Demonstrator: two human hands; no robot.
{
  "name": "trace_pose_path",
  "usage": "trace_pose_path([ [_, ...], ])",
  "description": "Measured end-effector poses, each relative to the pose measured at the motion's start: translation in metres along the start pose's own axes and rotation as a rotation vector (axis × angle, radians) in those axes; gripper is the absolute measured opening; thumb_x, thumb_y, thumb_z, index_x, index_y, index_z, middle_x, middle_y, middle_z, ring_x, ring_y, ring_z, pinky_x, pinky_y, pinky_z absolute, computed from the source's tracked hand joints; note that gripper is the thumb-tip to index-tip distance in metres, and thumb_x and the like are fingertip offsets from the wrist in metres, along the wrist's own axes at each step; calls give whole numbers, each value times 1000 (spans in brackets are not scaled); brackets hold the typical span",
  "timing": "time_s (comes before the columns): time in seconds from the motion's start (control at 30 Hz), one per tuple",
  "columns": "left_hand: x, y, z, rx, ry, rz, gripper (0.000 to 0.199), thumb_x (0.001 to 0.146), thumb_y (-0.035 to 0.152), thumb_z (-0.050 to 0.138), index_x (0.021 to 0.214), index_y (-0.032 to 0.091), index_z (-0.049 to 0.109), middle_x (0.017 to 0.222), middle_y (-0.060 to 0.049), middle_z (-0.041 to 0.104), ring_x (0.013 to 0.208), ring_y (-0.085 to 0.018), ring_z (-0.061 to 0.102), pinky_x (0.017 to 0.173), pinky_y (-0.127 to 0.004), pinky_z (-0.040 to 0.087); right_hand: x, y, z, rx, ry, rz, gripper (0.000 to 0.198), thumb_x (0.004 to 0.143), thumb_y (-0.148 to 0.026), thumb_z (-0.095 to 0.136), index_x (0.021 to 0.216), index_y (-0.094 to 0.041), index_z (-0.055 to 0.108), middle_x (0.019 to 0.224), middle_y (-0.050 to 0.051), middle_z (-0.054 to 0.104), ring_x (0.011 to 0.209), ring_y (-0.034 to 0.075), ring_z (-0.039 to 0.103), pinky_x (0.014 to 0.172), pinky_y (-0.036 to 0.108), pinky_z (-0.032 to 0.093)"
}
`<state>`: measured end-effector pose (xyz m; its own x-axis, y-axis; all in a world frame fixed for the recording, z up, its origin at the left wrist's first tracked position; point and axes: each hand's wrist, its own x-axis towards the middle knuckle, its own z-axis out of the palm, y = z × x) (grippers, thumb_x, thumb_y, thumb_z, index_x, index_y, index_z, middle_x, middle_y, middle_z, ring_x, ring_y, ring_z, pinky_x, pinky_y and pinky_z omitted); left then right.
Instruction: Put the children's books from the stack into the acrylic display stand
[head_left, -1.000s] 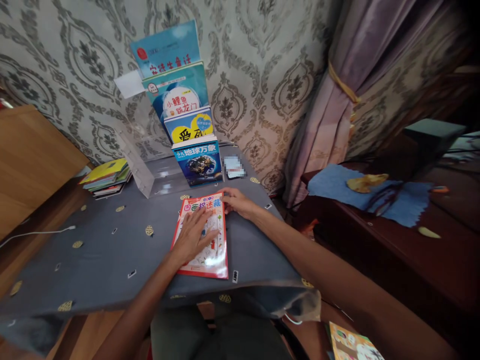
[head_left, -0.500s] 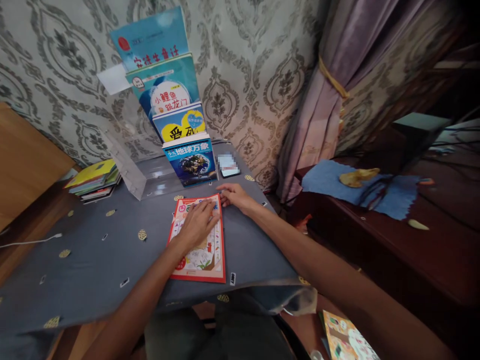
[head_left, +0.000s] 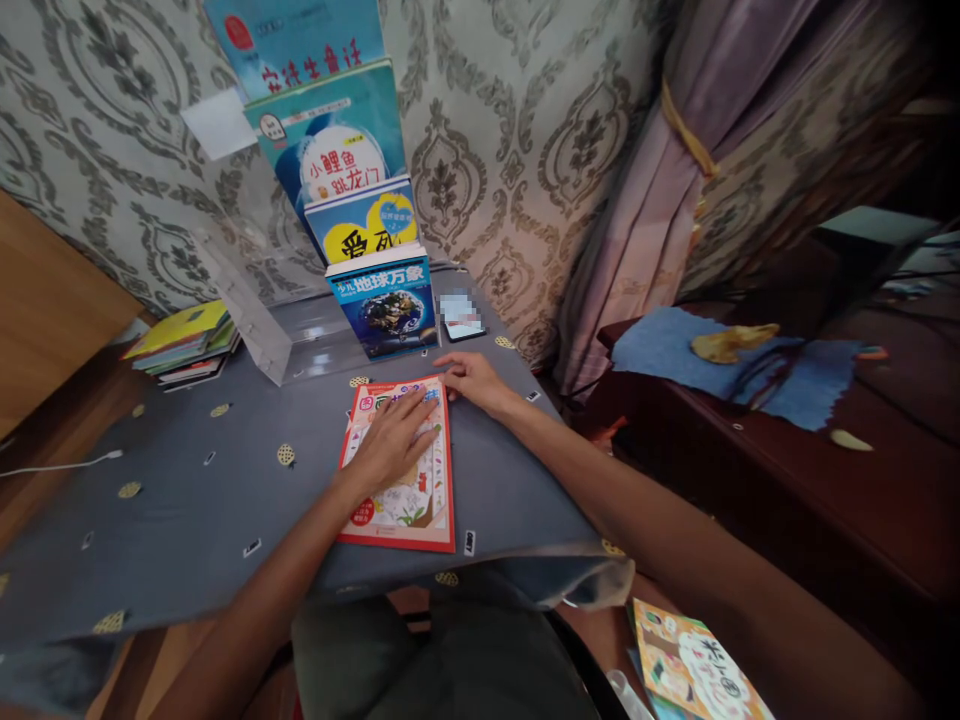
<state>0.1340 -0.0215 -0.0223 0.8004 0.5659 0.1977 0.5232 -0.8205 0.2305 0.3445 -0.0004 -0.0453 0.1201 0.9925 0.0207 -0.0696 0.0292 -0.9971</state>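
A red-bordered children's book (head_left: pixel 416 515) with a colourful cover lies flat on the cloth-covered table. My left hand (head_left: pixel 394 440) rests on its cover, palm down with fingers stretched out, hiding part of the title and pictures. At the top right corner of the book is my right hand (head_left: pixel 476 385), its fingers curled and pinched together at the edge. Just beyond, a blue book with an Earth picture (head_left: pixel 390 310) stands at the front of a clear stepped rack (head_left: pixel 262 345).
Behind the Earth book, several books (head_left: pixel 341 165) rise in tiers. A phone (head_left: pixel 461 318) lies to their right, and a book stack (head_left: pixel 184 345) sits at the left. More books (head_left: pixel 697 665) are below at the right, near a dark red bench (head_left: pixel 697 440) bearing a blue cloth (head_left: pixel 660 355).
The view has tilted slightly down and closer. Both hands stay at nearly the same places on the book, which has not visibly moved on the table.
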Motion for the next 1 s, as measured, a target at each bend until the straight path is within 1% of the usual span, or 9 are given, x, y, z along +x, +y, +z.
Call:
trace_pose_path([
  [0.13,0,31,-3,39,10,-172,71,92,56,55,149,16,38,154,-23,43,143,-39,40,112,-61,36,-4,-10,0,126,-36,83,18,71,-12,68,88,-18,69,51,-4,65,42,10,58,40,17,44],
  [0.2,-1,47,-8,68,-3,-240,77,91,51,58,151,12,32,155,-27,39,142,-43,40,107,-59,41,-7,-14,1,200,-89,95,17,71,-16,70,88,-18,70,55,-2,68,46,10,61,42,17,45],
  [0.27,-2,58,-19,94,-51,-270,70,92,36,55,151,8,31,147,-29,48,131,-40,53,98,-51,50,-10,-19,2,253,-148,80,17,71,-22,75,87,-17,71,60,0,70,49,10,63,44,17,46],
  [0.33,-4,63,-35,119,-117,-280,61,91,21,48,148,6,35,125,-26,65,107,-32,68,86,-43,54,-13,-23,3,285,-202,58,20,73,-31,78,87,-17,72,66,1,72,54,10,64,46,17,47],
  [0.47,-12,57,-79,54,-176,-276,50,91,13,38,140,11,49,87,-12,73,77,-25,69,73,-37,52,-18,-30,6,230,-247,-49,29,78,-44,76,92,-19,73,80,2,72,67,12,65,52,19,48],
  [0.57,-20,45,-110,-135,-128,-238,42,97,24,37,133,19,57,91,-7,73,82,-23,68,75,-34,51,-20,-31,9,69,-264,-187,29,77,-42,77,95,-20,74,90,2,72,82,15,64,66,24,52],
  [0.7,-26,28,-133,-383,-64,-225,41,96,38,46,131,22,61,112,-6,72,98,-24,65,83,-33,52,-21,-27,13,-39,-421,-264,32,77,-41,78,100,-20,74,106,4,73,102,20,64,94,36,49],
  [0.87,-28,20,-134,-623,3,-341,45,88,43,57,126,20,66,109,-6,74,85,-22,67,70,-28,52,-20,-23,14,-76,-446,-266,27,80,-41,75,97,-20,74,102,3,74,98,20,66,95,39,49],
  [1.0,-29,20,-132,-619,32,-312,43,88,42,57,124,22,68,110,-5,74,89,-24,67,73,-29,53,-20,-22,15,-110,-409,-306,23,82,-39,73,96,-21,75,99,3,75,97,20,66,96,39,49],
])
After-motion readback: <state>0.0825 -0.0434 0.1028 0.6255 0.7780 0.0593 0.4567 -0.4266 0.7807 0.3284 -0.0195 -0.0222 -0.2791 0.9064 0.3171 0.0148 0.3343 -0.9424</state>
